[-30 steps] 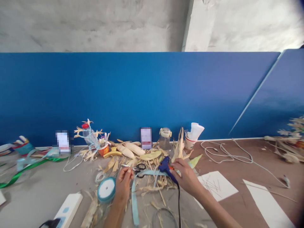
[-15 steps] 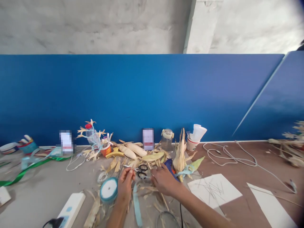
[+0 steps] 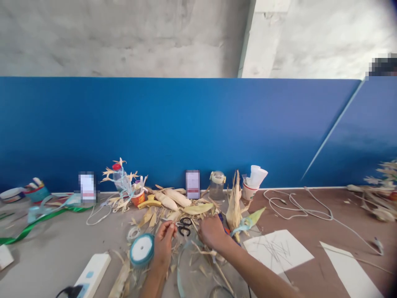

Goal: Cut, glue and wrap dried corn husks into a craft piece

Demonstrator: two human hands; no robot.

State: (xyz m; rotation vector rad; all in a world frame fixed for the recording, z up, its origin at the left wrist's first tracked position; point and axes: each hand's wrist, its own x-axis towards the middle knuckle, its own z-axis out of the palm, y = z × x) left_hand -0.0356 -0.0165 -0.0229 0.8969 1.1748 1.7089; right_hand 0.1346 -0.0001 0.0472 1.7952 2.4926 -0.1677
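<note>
My left hand (image 3: pixel 163 244) rests on the grey table among dry corn husks, its fingertips pinched together on what looks like the light blue ribbon (image 3: pixel 179 269) that trails toward me. A teal ribbon spool (image 3: pixel 142 249) lies just left of that hand. My right hand (image 3: pixel 212 232) is knuckles-up with curled fingers beside the black-handled scissors (image 3: pixel 184 227); what those fingers hold is hidden. The blue glue gun (image 3: pixel 221 217) lies behind my right hand, mostly covered by it.
A blue partition (image 3: pixel 198 132) walls the table's far edge. Along it stand a bottle (image 3: pixel 118 176), a jar (image 3: pixel 216 185), a paper cup (image 3: pixel 249 188) and corn cobs (image 3: pixel 173 198). A white power strip (image 3: pixel 91 273) lies near left, paper sheets (image 3: pixel 277 250) and a white cable (image 3: pixel 297 205) to the right.
My right hand has let go of the blue glue gun and moved left to the scissors. The left hand has kept its pinch in place. The view has tilted slightly.
</note>
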